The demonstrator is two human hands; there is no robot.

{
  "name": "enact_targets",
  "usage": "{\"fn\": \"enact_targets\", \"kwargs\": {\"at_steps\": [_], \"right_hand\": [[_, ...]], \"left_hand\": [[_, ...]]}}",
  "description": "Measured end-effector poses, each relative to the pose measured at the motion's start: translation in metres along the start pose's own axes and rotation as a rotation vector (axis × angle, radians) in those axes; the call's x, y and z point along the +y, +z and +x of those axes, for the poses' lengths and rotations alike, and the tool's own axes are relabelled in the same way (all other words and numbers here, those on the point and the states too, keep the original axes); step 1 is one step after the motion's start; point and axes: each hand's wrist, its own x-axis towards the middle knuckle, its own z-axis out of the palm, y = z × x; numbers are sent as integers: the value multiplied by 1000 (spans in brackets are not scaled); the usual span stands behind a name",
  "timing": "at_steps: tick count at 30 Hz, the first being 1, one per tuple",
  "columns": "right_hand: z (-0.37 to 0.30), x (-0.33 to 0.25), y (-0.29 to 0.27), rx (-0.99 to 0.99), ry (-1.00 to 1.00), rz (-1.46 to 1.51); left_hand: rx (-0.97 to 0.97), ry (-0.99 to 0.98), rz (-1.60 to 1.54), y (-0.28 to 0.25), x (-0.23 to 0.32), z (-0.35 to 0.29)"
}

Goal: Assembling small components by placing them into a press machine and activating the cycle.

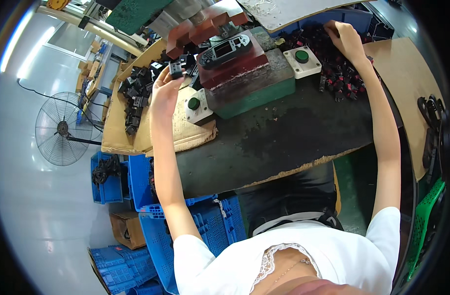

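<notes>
My left hand [165, 93] is raised over the cardboard box at the left and pinches a small black plastic block [175, 70] between thumb and fingers. Similar black plastic parts [133, 110] lie heaped in the box beside it. My right hand [347, 43] reaches to the far right, bent down over a pile of small black and red parts [339, 81]. Its fingers are curled together; whatever they grip is hidden. Between my hands stands a press with a dark red lower block [234, 69], and a black metal fixture [226, 50] sits on top of it.
Red upper press blocks [205, 32] hang above the fixture. Green push buttons stand on white boxes left [194, 103] and right [301, 56] of the press base. The cardboard box [117, 142] flanks the dark worktable [284, 142]. Blue crates [156, 236] and a fan [62, 129] are at left.
</notes>
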Motion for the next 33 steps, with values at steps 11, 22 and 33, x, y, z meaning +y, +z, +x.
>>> {"fn": "enact_targets", "kwargs": {"at_steps": [11,22,33], "right_hand": [[-2,0,13,-165,-36,-185],[-5,-18,3,-328,124,-181],[-5,-8,-1,-13,-130,57]], "left_hand": [[-29,145,470,84,6,8],[-79,299,1058,94,-14,38],[-79,339,861,86,-16,36]]}}
